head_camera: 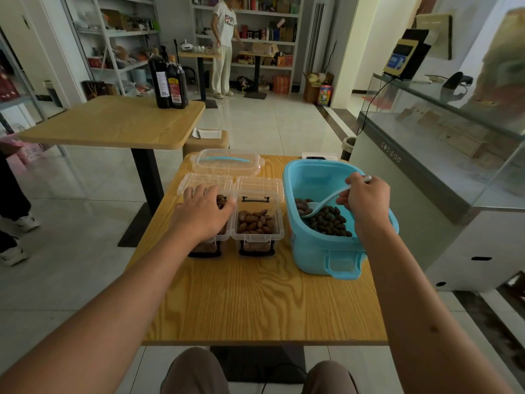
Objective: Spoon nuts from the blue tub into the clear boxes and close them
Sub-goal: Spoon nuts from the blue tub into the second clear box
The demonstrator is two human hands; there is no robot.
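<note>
Wooden tabletop (255,302) carries blue tub (318,251) at right, two open clear boxes (257,220) of nuts just left of it. Right hand (366,199) grip closed around spoon (326,200), bowl down among tub's nuts (332,221). Left hand (203,214) rests on left box, fingers relaxed.

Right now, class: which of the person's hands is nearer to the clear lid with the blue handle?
Left. The left hand rests on the left clear box, just in front of the lid. The right hand holds the spoon over the blue tub, farther right.
</note>
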